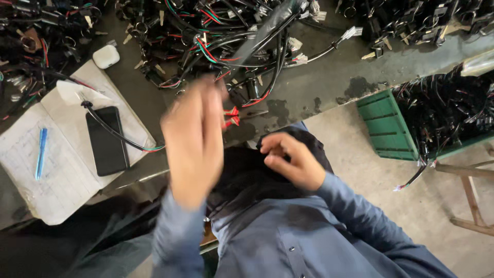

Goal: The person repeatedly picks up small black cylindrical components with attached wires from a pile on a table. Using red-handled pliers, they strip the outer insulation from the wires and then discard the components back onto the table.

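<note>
Item, centre of the frame: my left hand (193,139), raised and motion-blurred, back toward the camera; I cannot tell whether its fingers grip anything. Just beyond it, a small red-handled cutting tool (231,117) lies at the near edge of the dark, stained bench (329,77).

Item, right of centre: my right hand (294,162), fingers curled and pinching a fold of black cloth (247,175) lying against my blue shirt.

Item, top centre: a tangled heap of black, red and green wire harnesses with white connectors (231,41), spread across the bench above the left hand.

Item, left: an open paper notebook (56,170) carrying a blue pen (40,153) and a black phone (106,140), with a white earbud case (106,56) above.

Item, right: a green plastic crate (386,128) filled with more black wiring.

Handling note, my judgement: the pinch on the cloth looks best kept firm and the raised hand slowed near the tangle, so no loose lead snags.
</note>
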